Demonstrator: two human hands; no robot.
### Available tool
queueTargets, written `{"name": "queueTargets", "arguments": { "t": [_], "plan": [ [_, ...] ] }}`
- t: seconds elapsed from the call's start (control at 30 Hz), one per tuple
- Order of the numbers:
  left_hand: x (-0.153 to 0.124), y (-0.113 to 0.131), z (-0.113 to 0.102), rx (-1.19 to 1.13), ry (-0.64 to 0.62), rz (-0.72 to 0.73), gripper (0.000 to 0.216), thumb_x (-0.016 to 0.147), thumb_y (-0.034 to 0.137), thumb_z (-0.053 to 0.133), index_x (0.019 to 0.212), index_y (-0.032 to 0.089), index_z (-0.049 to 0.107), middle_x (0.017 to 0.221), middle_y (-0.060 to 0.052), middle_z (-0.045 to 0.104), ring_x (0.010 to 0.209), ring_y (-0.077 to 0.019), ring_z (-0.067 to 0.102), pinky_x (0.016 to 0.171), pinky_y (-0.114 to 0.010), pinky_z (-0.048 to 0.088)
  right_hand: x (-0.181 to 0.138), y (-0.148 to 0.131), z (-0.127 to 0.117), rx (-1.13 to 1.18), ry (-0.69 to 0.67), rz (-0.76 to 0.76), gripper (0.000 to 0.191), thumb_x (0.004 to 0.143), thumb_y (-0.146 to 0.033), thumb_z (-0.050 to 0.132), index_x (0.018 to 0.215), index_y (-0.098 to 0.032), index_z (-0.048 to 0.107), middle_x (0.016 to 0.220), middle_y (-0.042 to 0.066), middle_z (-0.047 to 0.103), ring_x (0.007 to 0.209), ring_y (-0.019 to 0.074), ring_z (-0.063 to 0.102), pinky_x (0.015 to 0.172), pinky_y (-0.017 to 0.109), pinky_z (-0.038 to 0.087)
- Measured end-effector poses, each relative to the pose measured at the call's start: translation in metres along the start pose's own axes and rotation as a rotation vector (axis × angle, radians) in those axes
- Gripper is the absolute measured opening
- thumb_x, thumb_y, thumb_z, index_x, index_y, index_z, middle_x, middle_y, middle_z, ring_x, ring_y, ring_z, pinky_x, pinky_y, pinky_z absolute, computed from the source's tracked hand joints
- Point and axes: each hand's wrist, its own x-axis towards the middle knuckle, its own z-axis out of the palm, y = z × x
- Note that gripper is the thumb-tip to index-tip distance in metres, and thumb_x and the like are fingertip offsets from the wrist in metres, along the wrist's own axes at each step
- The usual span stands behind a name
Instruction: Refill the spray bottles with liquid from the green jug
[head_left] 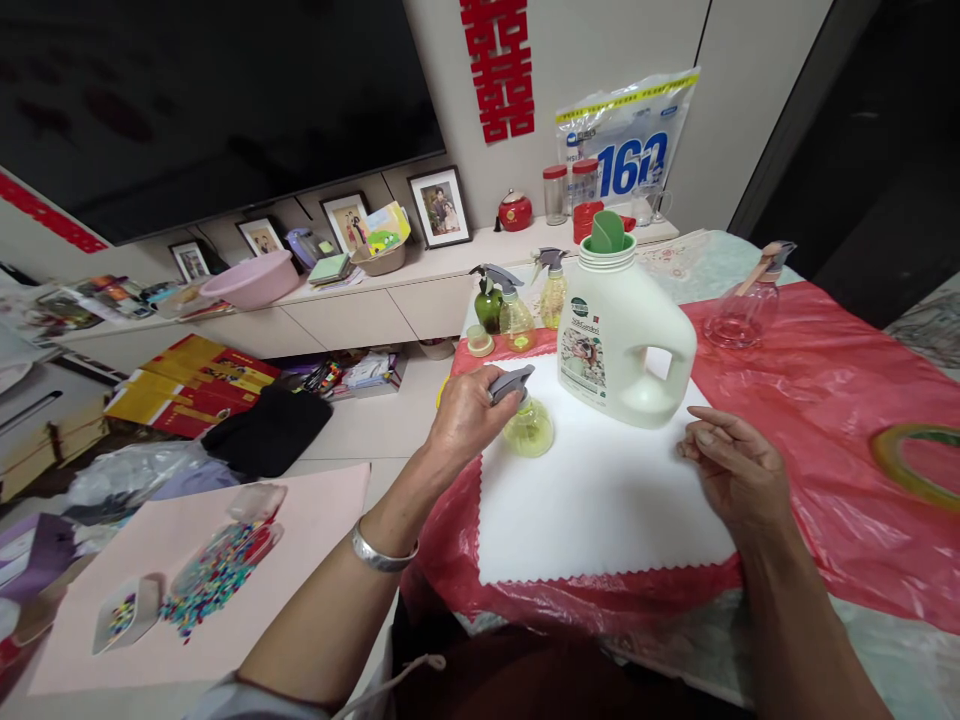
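Note:
My left hand (476,412) is closed around the grey trigger head of a small clear spray bottle (531,430) with yellowish contents. That bottle is at the left part of a white scallop-edged mat (600,520). Behind it and to the right stands a large pale-green detergent jug (626,340), uncapped, with a green piece (607,232) in its mouth. Beside the jug's lower right, my right hand (731,460) has its fingers loosely bent and apart, with nothing visible in them.
More spray bottles (516,318) and a jar cap (480,341) stand behind the mat. A red plastic sheet (832,430) covers the table, with a pink-liquid spray bottle (746,305) and a tape roll (919,465) at right. Colourful beads (214,580) lie on a pink surface at left.

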Motion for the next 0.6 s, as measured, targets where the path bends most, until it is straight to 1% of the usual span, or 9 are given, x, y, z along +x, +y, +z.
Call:
{"name": "queueTargets", "arguments": {
  "t": [0.13,0.23,0.33,0.4,0.47,0.53,0.6],
  "plan": [
    [0.002,0.0,-0.001,-0.018,-0.022,-0.013,0.017,0.081,0.033,0.063,0.083,0.019,0.072,0.068,0.001,0.067,0.06,-0.0122,0.053,0.059,-0.026,0.038,-0.005,-0.006,0.008,-0.093,-0.071,-0.015,0.031,0.072,-0.036,0.082,0.1,-0.024,0.075,0.071,0.0,0.065,0.063,0.0114,0.06,0.061,0.025,0.051],
    [0.003,0.001,-0.002,-0.025,-0.046,-0.03,0.018,0.081,0.033,0.062,0.082,0.018,0.072,0.065,0.003,0.063,0.059,-0.0115,0.05,0.058,-0.026,0.036,-0.011,-0.012,0.028,-0.214,-0.167,-0.015,0.027,0.076,-0.037,0.081,0.097,-0.023,0.075,0.076,0.003,0.07,0.068,0.0144,0.065,0.066,0.027,0.054],
    [0.002,0.003,-0.003,-0.006,-0.045,0.001,0.017,0.082,0.032,0.061,0.077,0.018,0.069,0.062,0.004,0.057,0.058,-0.011,0.048,0.058,-0.025,0.033,-0.014,-0.016,0.063,-0.329,-0.298,-0.036,0.023,0.079,-0.038,0.078,0.095,-0.021,0.075,0.086,0.006,0.073,0.078,0.0184,0.069,0.072,0.031,0.057],
    [0.001,0.004,-0.004,-0.001,-0.043,0.016,0.017,0.082,0.032,0.061,0.075,0.018,0.067,0.062,0.004,0.055,0.058,-0.0108,0.047,0.058,-0.024,0.032,-0.011,-0.016,0.091,-0.386,-0.363,-0.081,0.022,0.08,-0.038,0.075,0.094,-0.022,0.075,0.097,0.007,0.073,0.089,0.02,0.068,0.078,0.033,0.056],
    [0.001,0.004,-0.004,0.003,-0.041,0.016,0.016,0.082,0.032,0.061,0.075,0.018,0.066,0.061,0.004,0.055,0.058,-0.0109,0.047,0.058,-0.024,0.032,-0.006,-0.013,0.117,-0.421,-0.4,-0.135,0.024,0.081,-0.037,0.071,0.099,-0.022,0.073,0.108,0.007,0.07,0.1,0.0212,0.065,0.084,0.034,0.055],
    [0.001,0.003,-0.003,0.017,-0.034,0.016,0.016,0.082,0.032,0.061,0.075,0.019,0.066,0.061,0.004,0.055,0.059,-0.0113,0.048,0.058,-0.024,0.032,0.001,-0.008,0.139,-0.445,-0.429,-0.168,0.029,0.083,-0.037,0.068,0.106,-0.021,0.071,0.116,0.008,0.067,0.105,0.0217,0.063,0.088,0.036,0.053],
    [0.001,0.003,-0.003,0.032,-0.023,0.023,0.014,0.081,0.03,0.061,0.074,0.019,0.066,0.061,0.004,0.056,0.059,-0.0116,0.048,0.059,-0.024,0.033,0.006,-0.002,0.156,-0.465,-0.469,-0.186,0.029,0.084,-0.038,0.065,0.107,-0.021,0.069,0.115,0.007,0.067,0.105,0.0216,0.062,0.092,0.037,0.051]
  ]
}}
